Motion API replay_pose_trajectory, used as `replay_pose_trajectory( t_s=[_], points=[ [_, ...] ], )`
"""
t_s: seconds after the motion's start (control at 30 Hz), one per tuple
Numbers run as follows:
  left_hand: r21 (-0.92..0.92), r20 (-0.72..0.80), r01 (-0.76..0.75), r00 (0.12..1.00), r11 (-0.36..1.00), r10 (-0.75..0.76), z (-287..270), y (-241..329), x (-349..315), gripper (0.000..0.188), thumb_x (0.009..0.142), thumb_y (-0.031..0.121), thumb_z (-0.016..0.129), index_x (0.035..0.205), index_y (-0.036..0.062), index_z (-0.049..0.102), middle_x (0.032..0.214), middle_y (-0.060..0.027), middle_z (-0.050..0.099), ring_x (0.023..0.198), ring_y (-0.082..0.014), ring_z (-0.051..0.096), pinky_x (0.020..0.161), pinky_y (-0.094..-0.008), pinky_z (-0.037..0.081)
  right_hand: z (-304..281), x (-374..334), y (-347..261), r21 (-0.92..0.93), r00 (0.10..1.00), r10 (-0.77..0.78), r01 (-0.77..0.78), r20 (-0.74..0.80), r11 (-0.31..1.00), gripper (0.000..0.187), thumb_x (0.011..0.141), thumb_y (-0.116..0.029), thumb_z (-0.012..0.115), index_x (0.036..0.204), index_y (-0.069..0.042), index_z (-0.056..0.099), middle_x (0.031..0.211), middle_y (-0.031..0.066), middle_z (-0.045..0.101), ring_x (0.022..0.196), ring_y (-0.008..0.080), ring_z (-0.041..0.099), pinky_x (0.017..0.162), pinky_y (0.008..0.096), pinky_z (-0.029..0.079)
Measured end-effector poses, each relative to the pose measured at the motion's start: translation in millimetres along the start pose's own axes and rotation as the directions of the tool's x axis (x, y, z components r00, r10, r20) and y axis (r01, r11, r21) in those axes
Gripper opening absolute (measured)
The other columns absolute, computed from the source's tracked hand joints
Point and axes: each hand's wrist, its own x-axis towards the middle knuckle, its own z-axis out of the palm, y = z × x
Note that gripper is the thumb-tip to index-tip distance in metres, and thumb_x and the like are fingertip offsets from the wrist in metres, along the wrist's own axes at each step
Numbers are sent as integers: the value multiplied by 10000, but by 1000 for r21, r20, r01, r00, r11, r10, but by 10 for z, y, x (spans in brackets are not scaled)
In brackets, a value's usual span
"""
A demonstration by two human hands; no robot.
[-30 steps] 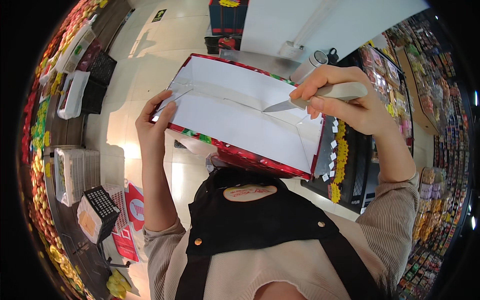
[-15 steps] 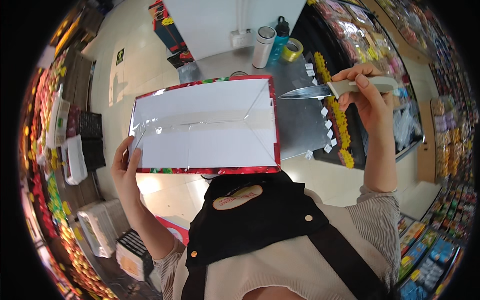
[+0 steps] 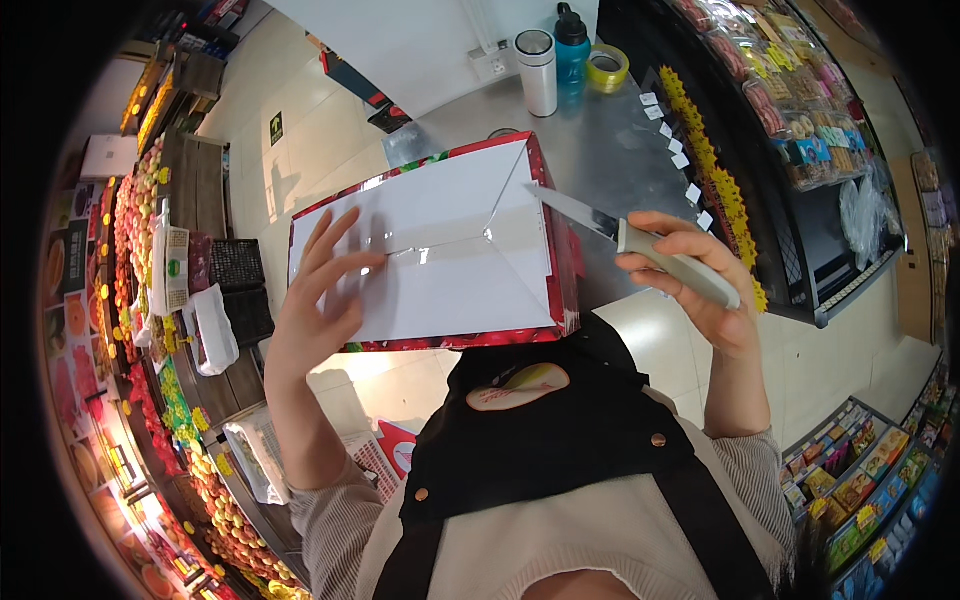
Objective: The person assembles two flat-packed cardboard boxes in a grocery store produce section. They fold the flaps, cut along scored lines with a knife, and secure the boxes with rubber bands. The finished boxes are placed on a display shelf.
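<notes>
In front of me lies a cardboard box (image 3: 455, 295) with a plain white face up and red, fruit-printed edges. Shiny clear tape runs along its middle seam and looks wrinkled in places. My left hand (image 3: 318, 300) is over the box's left part, fingers spread, holding nothing; whether it touches the face I cannot tell. A knife (image 3: 578, 211) with a pale beige handle is gripped in my right hand (image 3: 705, 275), right of the box. Its blade points left and away, its tip over the box's upper right edge.
Beneath the box is a grey metal table (image 3: 470, 128). At its back stand a white flask (image 3: 537, 80), a teal bottle (image 3: 572, 50) and a yellow tape roll (image 3: 607, 68). A black display case (image 3: 790, 230) is on the right, fruit shelves (image 3: 215, 500) on the left.
My left hand has moved from the box's left edge to over its white face. My right hand has brought the knife nearer, its tip now over the box edge. The box appears more tilted.
</notes>
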Motion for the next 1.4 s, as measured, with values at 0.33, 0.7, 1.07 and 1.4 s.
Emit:
replay_pose_trajectory(
  t_s=[0.33, 0.7, 1.07, 1.4],
  points=[
    [-111, 64, -345, 934, 932, 353, 332, 160, 451, 138, 839, -14, 668, 842, 45, 543, 1470, -143, 490, 1447, -337, 349, 1126, -441, 336, 200, 65, -576, -203, 828, 552, -559, -94, 804, 591, 923, 6, 591, 1469, -18, 366, 1254, 239, 605, 667, 189, 692, 463, 219, 515],
    [10, -99, -457, 885, 889, 456, 580, 112, 438, 236, 916, 155, 659, 1119, 90, 559, 1395, -132, 528, 1384, -322, 412, 1192, -513, 217, 901, 37, -1062, -998, 967, 253, -45, -34, 35, 373, 889, -37, 667, 1255, -110, 678, 834, 97, 599, 680, 214, 589, 587, 313, 461],
    [52, -119, -463, 877, 885, 465, 613, 87, 431, 246, 944, 113, 606, 1186, 66, 616, 1423, -147, 514, 1420, -328, 374, 1205, -477, 215, 1259, -13, -955, -952, 970, 243, 49, -27, -303, 418, 872, -26, 671, 1277, -126, 663, 787, 77, 527, 634, 222, 583, 534, 345, 458],
    [24, -135, -452, 882, 892, 451, 655, 68, 440, 251, 955, 112, 597, 1204, 76, 607, 1435, -141, 501, 1433, -332, 353, 1206, -498, 208, 1439, -27, -840, -890, 965, 262, 118, -2, -440, 440, 857, -47, 692, 1292, -91, 639, 784, 63, 507, 514, 202, 548, 469, 335, 437]
  ],
)
